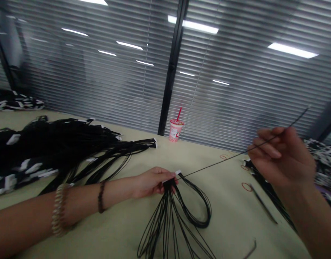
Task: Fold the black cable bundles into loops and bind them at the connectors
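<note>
My left hand (154, 182) is closed on a bundle of thin black wires (168, 216) near its connector end. From there the wires fan down onto the table, and one group loops to the right with a white connector (178, 172) at its tip. A single black wire (222, 161) runs taut from the bundle up to the right. My right hand (284, 154), raised at the right, pinches this wire between thumb and fingers. Its free end sticks out above the hand with a small pale tip.
A large heap of black wire harnesses (54, 144) covers the table's left. A pink cup (176, 130) with a red straw stands at the back by the blinds. Red rings (246, 187), a thin dark tool (264, 204) and more cables (323, 165) lie at the right.
</note>
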`<state>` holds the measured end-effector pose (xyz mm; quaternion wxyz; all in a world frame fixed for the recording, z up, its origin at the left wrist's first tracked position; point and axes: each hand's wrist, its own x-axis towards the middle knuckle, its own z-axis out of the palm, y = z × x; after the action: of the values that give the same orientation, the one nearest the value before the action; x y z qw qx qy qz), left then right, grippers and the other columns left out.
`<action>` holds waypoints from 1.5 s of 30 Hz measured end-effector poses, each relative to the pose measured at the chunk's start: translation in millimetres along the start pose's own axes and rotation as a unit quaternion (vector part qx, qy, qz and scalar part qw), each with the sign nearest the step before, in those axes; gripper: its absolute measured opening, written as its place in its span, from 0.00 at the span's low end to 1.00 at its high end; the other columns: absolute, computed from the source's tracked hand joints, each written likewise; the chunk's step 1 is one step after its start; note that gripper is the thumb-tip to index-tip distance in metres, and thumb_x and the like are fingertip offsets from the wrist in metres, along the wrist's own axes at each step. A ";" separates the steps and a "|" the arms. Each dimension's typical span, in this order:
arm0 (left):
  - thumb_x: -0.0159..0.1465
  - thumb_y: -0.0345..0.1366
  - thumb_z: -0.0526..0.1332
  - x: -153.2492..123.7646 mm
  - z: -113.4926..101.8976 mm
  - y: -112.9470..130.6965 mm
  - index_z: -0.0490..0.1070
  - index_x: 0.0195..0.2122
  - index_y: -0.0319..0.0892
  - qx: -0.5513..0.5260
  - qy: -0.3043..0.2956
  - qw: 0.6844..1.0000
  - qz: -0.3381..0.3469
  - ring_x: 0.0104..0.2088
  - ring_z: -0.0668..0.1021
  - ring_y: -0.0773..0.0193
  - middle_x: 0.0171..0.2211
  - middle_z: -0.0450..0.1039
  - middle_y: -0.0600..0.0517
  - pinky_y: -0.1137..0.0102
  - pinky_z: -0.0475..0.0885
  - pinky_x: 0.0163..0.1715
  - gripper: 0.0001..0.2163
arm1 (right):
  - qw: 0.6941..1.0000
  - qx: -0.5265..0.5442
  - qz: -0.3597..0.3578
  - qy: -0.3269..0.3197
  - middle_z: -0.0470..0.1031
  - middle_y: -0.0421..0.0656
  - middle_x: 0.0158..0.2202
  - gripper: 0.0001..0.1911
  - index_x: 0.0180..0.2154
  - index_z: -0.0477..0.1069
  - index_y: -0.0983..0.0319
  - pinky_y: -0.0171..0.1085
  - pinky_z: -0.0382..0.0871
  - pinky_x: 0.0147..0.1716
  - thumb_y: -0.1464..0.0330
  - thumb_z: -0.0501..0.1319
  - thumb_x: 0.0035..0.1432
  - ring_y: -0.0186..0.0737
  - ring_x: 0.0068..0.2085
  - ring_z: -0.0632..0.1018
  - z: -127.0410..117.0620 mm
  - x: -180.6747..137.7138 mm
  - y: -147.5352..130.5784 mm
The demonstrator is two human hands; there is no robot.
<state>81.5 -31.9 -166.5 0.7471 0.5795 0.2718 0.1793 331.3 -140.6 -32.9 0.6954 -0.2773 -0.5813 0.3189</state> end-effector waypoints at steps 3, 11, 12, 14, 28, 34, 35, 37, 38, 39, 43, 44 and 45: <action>0.52 0.47 0.58 -0.1 0.0 0.0 0.69 0.34 0.35 -0.002 0.008 1.000 -0.004 0.22 0.71 0.76 0.24 0.70 0.52 0.81 0.52 0.17 0.18 | 0.999 -0.046 -0.001 0.012 0.65 0.35 0.27 0.06 0.33 0.67 0.56 0.28 0.42 0.15 0.65 0.52 0.55 0.18 0.16 0.54 5.6 0.2 8.2; 0.51 0.46 0.60 -1.8 4.1 0.9 0.69 0.30 0.35 -0.024 0.038 0.999 0.005 0.20 0.69 0.75 0.22 0.69 0.54 0.79 0.58 0.21 0.16 | 0.912 -0.293 0.194 -0.212 0.66 0.38 0.19 0.12 0.25 0.65 0.66 0.26 0.51 0.15 0.64 0.52 0.54 0.24 0.17 0.62 54.3 -56.8 117.2; 0.51 0.46 0.60 -1.7 4.1 0.7 0.69 0.29 0.34 -0.023 0.041 0.999 0.004 0.20 0.69 0.75 0.21 0.68 0.54 0.78 0.58 0.21 0.16 | 0.906 -0.329 0.169 -0.208 0.65 0.38 0.18 0.11 0.24 0.65 0.66 0.26 0.52 0.17 0.66 0.52 0.53 0.25 0.18 0.63 56.9 -62.9 128.1; 0.51 0.45 0.60 -1.2 3.6 0.2 0.70 0.29 0.34 -0.025 0.045 0.999 -0.005 0.20 0.69 0.75 0.20 0.68 0.54 0.78 0.59 0.21 0.16 | 0.895 -0.385 0.123 -0.189 0.61 0.37 0.16 0.10 0.21 0.63 0.65 0.26 0.52 0.19 0.70 0.51 0.52 0.26 0.20 0.62 57.7 -70.7 140.9; 0.51 0.44 0.60 -2.7 5.1 2.5 0.69 0.29 0.33 -0.016 0.053 0.998 -0.018 0.19 0.68 0.76 0.19 0.67 0.54 0.78 0.58 0.22 0.15 | 0.846 -0.488 0.039 -0.209 0.58 0.36 0.17 0.09 0.19 0.60 0.65 0.28 0.49 0.21 0.74 0.49 0.49 0.27 0.20 0.61 53.4 -72.6 145.1; 0.50 0.45 0.60 -2.8 4.0 2.2 0.69 0.29 0.34 -0.008 0.041 0.999 -0.017 0.20 0.69 0.75 0.20 0.68 0.54 0.78 0.58 0.22 0.16 | 0.841 -0.495 0.035 -0.215 0.59 0.36 0.17 0.08 0.20 0.60 0.65 0.28 0.50 0.22 0.74 0.49 0.49 0.27 0.20 0.61 52.6 -72.5 144.3; 0.51 0.45 0.60 -2.8 4.0 2.3 0.69 0.29 0.34 -0.006 0.040 0.999 -0.017 0.20 0.69 0.75 0.21 0.68 0.54 0.78 0.58 0.22 0.16 | 0.841 -0.495 0.034 -0.216 0.59 0.36 0.17 0.08 0.20 0.60 0.64 0.28 0.50 0.22 0.74 0.49 0.50 0.27 0.20 0.61 52.4 -72.7 144.6; 0.51 0.45 0.60 -2.7 3.9 2.3 0.69 0.29 0.33 -0.003 0.041 0.999 -0.015 0.20 0.69 0.75 0.21 0.68 0.54 0.78 0.58 0.22 0.16 | 0.842 -0.493 0.032 -0.219 0.59 0.36 0.17 0.08 0.21 0.60 0.64 0.28 0.50 0.22 0.74 0.49 0.50 0.27 0.20 0.61 52.4 -73.0 145.1; 0.51 0.45 0.60 -2.5 3.8 2.2 0.69 0.29 0.33 -0.004 0.042 0.999 -0.013 0.20 0.69 0.75 0.21 0.68 0.54 0.78 0.59 0.22 0.16 | 0.842 -0.492 0.032 -0.220 0.59 0.36 0.17 0.08 0.21 0.60 0.64 0.28 0.50 0.22 0.74 0.49 0.50 0.27 0.20 0.61 52.4 -73.1 145.1; 0.51 0.44 0.59 -2.3 3.6 2.0 0.69 0.29 0.33 -0.003 0.043 0.999 -0.012 0.20 0.69 0.75 0.21 0.67 0.54 0.78 0.59 0.22 0.16 | 0.842 -0.491 0.031 -0.221 0.59 0.36 0.17 0.08 0.21 0.59 0.64 0.28 0.50 0.22 0.74 0.49 0.50 0.27 0.20 0.61 52.5 -73.2 145.1; 0.51 0.45 0.59 -1.6 2.2 0.6 0.69 0.30 0.34 -0.004 0.042 0.999 -0.014 0.20 0.69 0.76 0.21 0.68 0.54 0.78 0.59 0.22 0.16 | 0.839 -0.499 0.029 -0.218 0.57 0.36 0.17 0.09 0.20 0.58 0.64 0.28 0.49 0.22 0.74 0.48 0.51 0.27 0.20 0.60 52.4 -73.0 145.1; 0.52 0.45 0.59 -1.5 1.9 0.3 0.69 0.30 0.34 -0.004 0.041 0.999 -0.015 0.20 0.69 0.76 0.21 0.68 0.54 0.78 0.59 0.22 0.16 | 0.837 -0.502 0.030 -0.218 0.57 0.36 0.17 0.09 0.20 0.58 0.64 0.28 0.49 0.22 0.74 0.48 0.51 0.27 0.20 0.60 52.3 -72.9 145.2; 0.52 0.45 0.59 -1.5 1.7 0.2 0.69 0.30 0.34 -0.003 0.040 0.999 -0.015 0.20 0.69 0.76 0.21 0.68 0.54 0.78 0.59 0.22 0.16 | 0.835 -0.504 0.030 -0.219 0.57 0.36 0.17 0.09 0.20 0.58 0.64 0.28 0.49 0.22 0.74 0.48 0.51 0.27 0.20 0.60 52.2 -72.9 145.2</action>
<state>81.4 -34.0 -165.7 0.7401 0.5654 0.3093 0.1922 253.5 -102.2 -179.8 0.3034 -0.5295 -0.7903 0.0543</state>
